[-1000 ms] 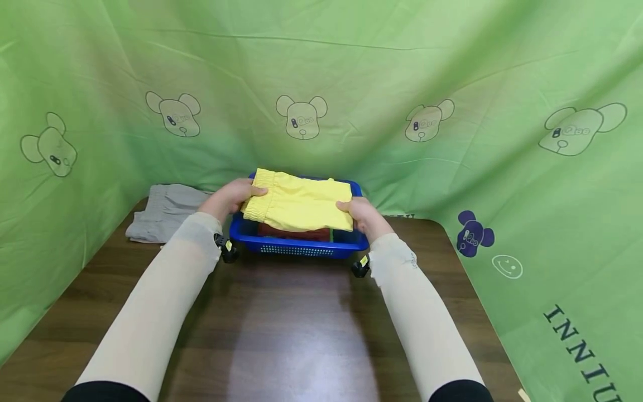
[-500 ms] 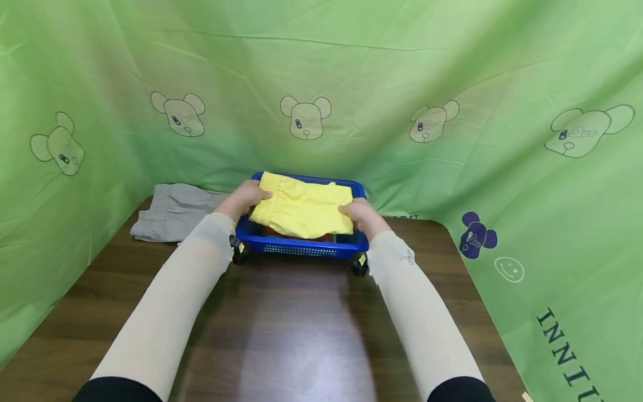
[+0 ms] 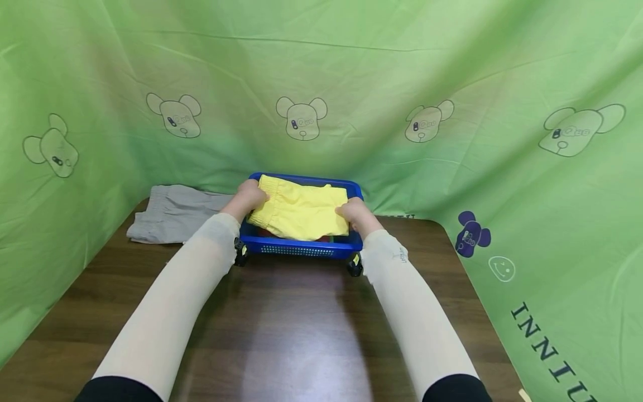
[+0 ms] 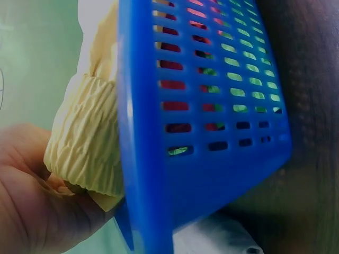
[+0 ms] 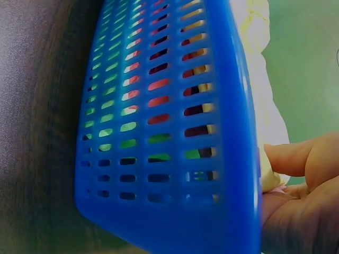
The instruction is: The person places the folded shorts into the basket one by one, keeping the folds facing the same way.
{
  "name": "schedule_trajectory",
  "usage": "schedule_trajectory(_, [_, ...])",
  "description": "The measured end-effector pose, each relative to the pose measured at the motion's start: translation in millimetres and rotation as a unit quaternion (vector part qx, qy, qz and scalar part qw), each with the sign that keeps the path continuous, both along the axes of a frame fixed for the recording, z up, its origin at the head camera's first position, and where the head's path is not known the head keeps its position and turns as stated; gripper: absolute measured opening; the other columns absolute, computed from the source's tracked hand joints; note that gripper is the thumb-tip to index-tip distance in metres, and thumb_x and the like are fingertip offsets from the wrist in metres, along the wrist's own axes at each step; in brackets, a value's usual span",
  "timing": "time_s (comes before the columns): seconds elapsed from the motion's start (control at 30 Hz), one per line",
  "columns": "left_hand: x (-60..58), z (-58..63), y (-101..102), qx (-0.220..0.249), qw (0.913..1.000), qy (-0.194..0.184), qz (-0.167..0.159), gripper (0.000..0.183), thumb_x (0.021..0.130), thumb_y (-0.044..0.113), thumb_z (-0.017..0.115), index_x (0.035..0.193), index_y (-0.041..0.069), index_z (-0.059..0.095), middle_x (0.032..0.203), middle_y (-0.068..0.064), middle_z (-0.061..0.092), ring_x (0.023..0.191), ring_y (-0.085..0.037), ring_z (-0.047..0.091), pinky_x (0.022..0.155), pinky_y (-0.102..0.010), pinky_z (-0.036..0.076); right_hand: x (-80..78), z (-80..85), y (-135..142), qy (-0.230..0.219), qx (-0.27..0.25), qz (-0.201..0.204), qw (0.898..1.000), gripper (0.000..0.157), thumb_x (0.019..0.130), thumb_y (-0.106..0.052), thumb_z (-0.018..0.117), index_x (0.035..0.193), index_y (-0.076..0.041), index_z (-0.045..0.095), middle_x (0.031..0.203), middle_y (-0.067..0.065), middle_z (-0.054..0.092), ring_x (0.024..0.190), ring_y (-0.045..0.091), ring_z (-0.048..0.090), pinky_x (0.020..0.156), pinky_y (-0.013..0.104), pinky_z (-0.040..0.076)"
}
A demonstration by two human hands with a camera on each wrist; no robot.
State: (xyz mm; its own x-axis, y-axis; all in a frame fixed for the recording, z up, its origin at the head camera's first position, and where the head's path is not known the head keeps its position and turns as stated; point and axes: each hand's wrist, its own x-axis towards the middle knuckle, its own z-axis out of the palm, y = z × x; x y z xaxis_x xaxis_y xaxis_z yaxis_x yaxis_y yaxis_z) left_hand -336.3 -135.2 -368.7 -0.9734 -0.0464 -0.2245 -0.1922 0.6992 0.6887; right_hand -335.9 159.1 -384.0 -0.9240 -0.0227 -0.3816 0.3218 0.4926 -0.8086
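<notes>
Folded yellow shorts (image 3: 301, 211) with a gathered elastic waistband lie level in the opening of a blue plastic basket (image 3: 296, 247). My left hand (image 3: 249, 196) pinches them at the waistband end, thumb on top. At the opposite end my right hand (image 3: 356, 213) grips the leg side between thumb and fingers. The left wrist view has the ribbed waistband (image 4: 85, 137) beside the basket rim, held by the thumb and fingers. Through the slots of the basket wall (image 5: 153, 121) red and green cloth shows under the yellow shorts.
Folded grey shorts (image 3: 176, 215) lie on the wooden table (image 3: 301, 324) left of the basket. A green printed curtain (image 3: 361, 67) hangs close behind the basket and along both sides of the table.
Both hands have lowered the yellow shorts into the basket, so they now sit deeper and cover more of the dark red cloth. The grip of both hands stays the same.
</notes>
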Motion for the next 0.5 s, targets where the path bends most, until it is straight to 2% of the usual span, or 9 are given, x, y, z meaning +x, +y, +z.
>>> schedule_trajectory(0.13, [2.5,-2.7,1.7,-0.037,0.9991,0.02,-0.005,0.056,0.103,0.017,0.056,0.15,-0.008,0.04,0.148,-0.026,0.048,0.106,-0.034,0.051,0.087,-0.041,0.048,-1.1,-4.7,-4.1,0.014,0.032,-0.007,0.999,0.039,0.104,-0.014,0.054,0.136,0.007,0.049,0.111,0.015,0.056,0.057,0.014,0.052,0.051,0.025,0.047])
schedule_trajectory(0.2, [2.4,-4.3,3.2,-0.054,0.9981,0.029,-0.006,0.051,0.102,0.016,0.057,0.146,-0.009,0.045,0.142,-0.026,0.053,0.102,-0.033,0.051,0.087,-0.042,0.049,-2.2,-6.8,-6.5,0.017,0.061,-0.01,0.998,0.041,0.104,-0.014,0.054,0.139,0.006,0.046,0.116,0.016,0.054,0.057,0.016,0.049,0.049,0.026,0.043])
schedule_trajectory(0.3, [-2.4,-7.4,4.6,-0.077,0.9966,0.026,-0.014,0.033,0.101,0.01,0.052,0.129,-0.008,0.056,0.117,-0.025,0.06,0.081,-0.028,0.051,0.071,-0.038,0.05,-4.1,-8.5,-10.0,0.014,0.102,-0.015,0.995,0.042,0.103,-0.015,0.055,0.139,0.004,0.046,0.118,0.017,0.052,0.055,0.018,0.041,0.046,0.027,0.036])
schedule_trajectory(0.37, [-5.4,-7.4,5.3,-0.089,0.9957,0.016,-0.024,0.027,0.1,0.005,0.047,0.122,-0.007,0.057,0.103,-0.02,0.056,0.069,-0.023,0.045,0.059,-0.033,0.044,-4.6,-8.3,-11.5,0.013,0.118,-0.016,0.993,0.043,0.102,-0.016,0.055,0.139,0.003,0.046,0.118,0.017,0.051,0.055,0.018,0.04,0.046,0.028,0.036])
schedule_trajectory(0.43, [-8.5,-7.1,6.3,-0.099,0.9944,0.005,-0.038,0.027,0.099,0.001,0.042,0.12,-0.007,0.056,0.098,-0.018,0.051,0.062,-0.02,0.037,0.052,-0.03,0.036,-4.3,-7.4,-12.3,0.012,0.13,-0.016,0.991,0.04,0.101,-0.015,0.055,0.137,0.003,0.047,0.116,0.017,0.052,0.055,0.018,0.04,0.045,0.028,0.036])
schedule_trajectory(0.5, [-9.6,-5.6,7.5,-0.113,0.9923,-0.002,-0.05,0.038,0.097,-0.002,0.04,0.132,-0.009,0.054,0.108,-0.02,0.054,0.065,-0.021,0.038,0.053,-0.029,0.035,-3.4,-6.3,-12.9,0.013,0.14,-0.013,0.99,0.037,0.099,-0.012,0.054,0.132,0.003,0.049,0.114,0.017,0.053,0.053,0.018,0.038,0.044,0.028,0.034])
